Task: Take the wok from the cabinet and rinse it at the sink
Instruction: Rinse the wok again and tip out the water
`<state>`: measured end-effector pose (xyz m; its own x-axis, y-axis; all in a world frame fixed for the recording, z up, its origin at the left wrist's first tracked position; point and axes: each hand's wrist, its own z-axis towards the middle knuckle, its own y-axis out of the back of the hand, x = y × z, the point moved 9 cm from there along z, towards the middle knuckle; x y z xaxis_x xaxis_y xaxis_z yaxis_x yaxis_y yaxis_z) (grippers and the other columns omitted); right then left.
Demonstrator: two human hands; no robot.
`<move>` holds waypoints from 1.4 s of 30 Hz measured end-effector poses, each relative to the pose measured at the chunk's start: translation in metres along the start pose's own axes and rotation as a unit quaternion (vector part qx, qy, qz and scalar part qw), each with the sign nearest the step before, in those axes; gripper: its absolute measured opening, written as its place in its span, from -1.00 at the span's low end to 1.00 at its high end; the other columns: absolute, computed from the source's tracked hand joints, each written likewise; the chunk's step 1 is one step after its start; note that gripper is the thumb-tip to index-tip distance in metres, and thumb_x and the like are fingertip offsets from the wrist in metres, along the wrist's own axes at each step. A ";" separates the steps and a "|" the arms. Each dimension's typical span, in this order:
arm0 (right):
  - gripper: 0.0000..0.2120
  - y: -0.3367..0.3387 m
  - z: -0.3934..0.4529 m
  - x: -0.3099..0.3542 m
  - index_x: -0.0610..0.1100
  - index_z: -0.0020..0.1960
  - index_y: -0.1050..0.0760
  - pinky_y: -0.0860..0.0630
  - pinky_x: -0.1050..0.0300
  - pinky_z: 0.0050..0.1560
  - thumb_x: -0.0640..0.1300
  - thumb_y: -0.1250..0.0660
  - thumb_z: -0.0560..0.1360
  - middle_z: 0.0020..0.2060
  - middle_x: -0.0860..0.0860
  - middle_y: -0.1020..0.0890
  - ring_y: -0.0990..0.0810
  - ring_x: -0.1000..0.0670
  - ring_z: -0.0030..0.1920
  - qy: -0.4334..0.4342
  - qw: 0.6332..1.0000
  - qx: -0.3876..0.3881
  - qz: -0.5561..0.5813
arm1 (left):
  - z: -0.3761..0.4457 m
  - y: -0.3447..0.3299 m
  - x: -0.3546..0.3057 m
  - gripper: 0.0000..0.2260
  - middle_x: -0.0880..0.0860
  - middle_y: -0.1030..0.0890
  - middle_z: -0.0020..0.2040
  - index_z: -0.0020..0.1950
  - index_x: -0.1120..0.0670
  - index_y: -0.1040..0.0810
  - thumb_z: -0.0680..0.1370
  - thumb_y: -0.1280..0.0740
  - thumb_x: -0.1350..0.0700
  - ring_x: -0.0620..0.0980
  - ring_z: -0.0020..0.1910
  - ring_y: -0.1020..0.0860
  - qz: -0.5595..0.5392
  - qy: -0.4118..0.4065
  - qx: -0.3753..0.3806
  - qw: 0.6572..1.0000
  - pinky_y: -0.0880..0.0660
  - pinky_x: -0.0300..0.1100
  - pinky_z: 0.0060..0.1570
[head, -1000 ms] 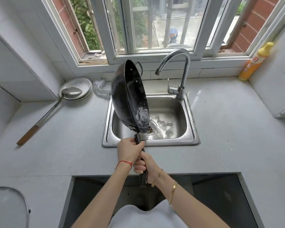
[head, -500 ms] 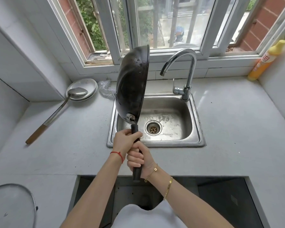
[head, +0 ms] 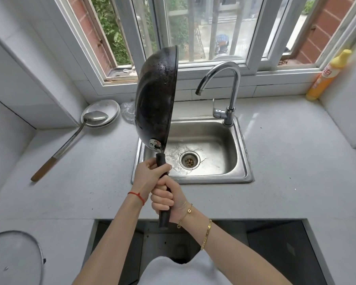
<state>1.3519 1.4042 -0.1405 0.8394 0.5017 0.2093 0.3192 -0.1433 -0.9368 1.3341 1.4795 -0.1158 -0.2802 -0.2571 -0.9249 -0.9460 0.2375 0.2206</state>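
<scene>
Held on edge above the sink's (head: 243, 161) left rim, the wok (head: 155, 99) is gripped by its handle in both hands, left hand (head: 147, 177) above right hand (head: 169, 197), fingers wrapped tight. If wet, the handle could slip, and the faucet (head: 224, 83) or bench (head: 296, 161) could be struck.

The black wok (head: 155, 97), wet and speckled, stands on edge above the left rim of the steel sink (head: 237, 140), handle pointing down.
</scene>
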 end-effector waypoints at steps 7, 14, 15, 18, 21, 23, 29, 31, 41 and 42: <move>-0.61 -0.010 -0.003 -0.002 -0.06 -0.53 -0.31 -0.16 0.33 -0.71 -0.19 -0.17 0.47 -0.72 0.09 -0.32 -0.28 0.14 -0.74 -0.012 1.000 0.007 -0.025 | -0.008 0.008 -0.009 -0.88 0.01 -0.59 -0.42 -0.29 0.13 -0.57 0.33 -0.48 0.14 -0.07 -0.40 -0.52 -0.018 -0.021 -0.014 1.000 -0.51 -0.18 -0.27; -0.60 -0.021 -0.007 -0.003 -0.07 -0.53 -0.32 -0.19 0.34 -0.71 -0.19 -0.14 0.49 -0.72 0.09 -0.33 -0.29 0.14 -0.74 -0.017 0.999 0.025 -0.032 | -0.014 0.015 -0.019 -0.83 0.02 -0.56 -0.41 -0.27 0.17 -0.58 0.30 -0.48 0.09 -0.08 -0.40 -0.50 -0.004 -0.048 -0.034 0.998 -0.49 -0.24 -0.31; -0.60 -0.022 -0.007 -0.003 -0.07 -0.53 -0.32 -0.19 0.34 -0.71 -0.19 -0.14 0.49 -0.72 0.09 -0.32 -0.29 0.14 -0.74 -0.018 0.999 0.028 -0.034 | -0.015 0.016 -0.021 -0.82 0.01 -0.55 -0.42 -0.27 0.16 -0.57 0.29 -0.48 0.08 -0.09 -0.40 -0.49 -0.001 -0.052 -0.036 0.998 -0.49 -0.27 -0.33; -0.59 -0.024 -0.009 -0.003 -0.06 -0.54 -0.31 -0.16 0.33 -0.70 -0.19 -0.14 0.49 -0.72 0.09 -0.32 -0.28 0.14 -0.74 -0.019 0.998 0.030 -0.043 | -0.018 0.017 -0.025 -0.83 -0.03 -0.55 -0.44 -0.29 0.13 -0.57 0.27 -0.48 0.07 -0.11 -0.42 -0.48 0.005 -0.063 -0.039 0.997 -0.46 -0.32 -0.36; -0.59 -0.026 -0.011 -0.003 -0.06 -0.54 -0.30 -0.15 0.33 -0.69 -0.19 -0.14 0.49 -0.72 0.09 -0.32 -0.28 0.13 -0.74 -0.020 0.998 0.034 -0.047 | -0.020 0.018 -0.028 -0.80 -0.02 -0.56 -0.44 -0.26 0.18 -0.58 0.28 -0.48 0.07 -0.10 -0.41 -0.48 0.009 -0.067 -0.043 0.997 -0.47 -0.26 -0.32; -0.59 -0.027 -0.012 -0.002 -0.06 -0.54 -0.31 -0.16 0.33 -0.69 -0.19 -0.15 0.49 -0.72 0.09 -0.33 -0.29 0.13 -0.74 -0.020 0.998 0.038 -0.048 | -0.021 0.018 -0.030 -0.74 0.00 -0.54 -0.43 -0.24 0.24 -0.56 0.27 -0.48 0.07 -0.08 -0.41 -0.47 0.007 -0.070 -0.045 0.997 -0.46 -0.23 -0.31; -0.62 -0.034 -0.014 -0.001 -0.06 -0.54 -0.31 -0.17 0.33 -0.69 -0.18 -0.21 0.44 -0.72 0.09 -0.33 -0.28 0.13 -0.74 -0.016 0.997 0.049 -0.057 | -0.023 0.017 -0.036 -0.68 0.07 -0.53 -0.38 -0.20 0.29 -0.55 0.27 -0.47 0.05 -0.04 -0.35 -0.46 0.007 -0.078 -0.045 0.996 -0.45 -0.14 -0.24; -0.61 -0.034 -0.014 -0.001 -0.06 -0.54 -0.32 -0.16 0.33 -0.69 -0.18 -0.19 0.45 -0.72 0.10 -0.32 -0.28 0.14 -0.73 -0.015 0.997 0.047 -0.060 | -0.024 0.018 -0.037 -0.67 0.08 -0.53 -0.37 -0.19 0.29 -0.56 0.26 -0.47 0.04 -0.03 -0.34 -0.47 0.008 -0.078 -0.043 0.996 -0.46 -0.13 -0.22; -0.63 -0.038 -0.012 0.001 -0.06 -0.53 -0.33 -0.21 0.34 -0.70 -0.17 -0.21 0.45 -0.72 0.10 -0.33 -0.29 0.13 -0.73 -0.014 0.996 0.065 -0.059 | -0.024 0.018 -0.039 -0.71 -0.02 -0.53 -0.43 -0.22 0.23 -0.58 0.26 -0.48 0.03 -0.07 -0.38 -0.47 0.015 -0.077 -0.044 0.996 -0.48 -0.15 -0.23; -0.64 -0.038 -0.012 0.001 -0.06 -0.53 -0.33 -0.21 0.34 -0.70 -0.17 -0.22 0.44 -0.71 0.09 -0.33 -0.29 0.13 -0.73 -0.013 0.996 0.066 -0.058 | -0.024 0.018 -0.040 -0.72 -0.03 -0.54 -0.43 -0.22 0.22 -0.58 0.26 -0.48 0.03 -0.08 -0.38 -0.48 0.015 -0.077 -0.045 0.996 -0.48 -0.15 -0.23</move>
<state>1.3461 1.3996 -0.1016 0.7874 0.5313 0.3126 0.3513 0.0300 -0.9358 1.3239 1.4716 -0.0678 -0.2869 -0.1029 -0.9524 -0.9503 0.1559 0.2694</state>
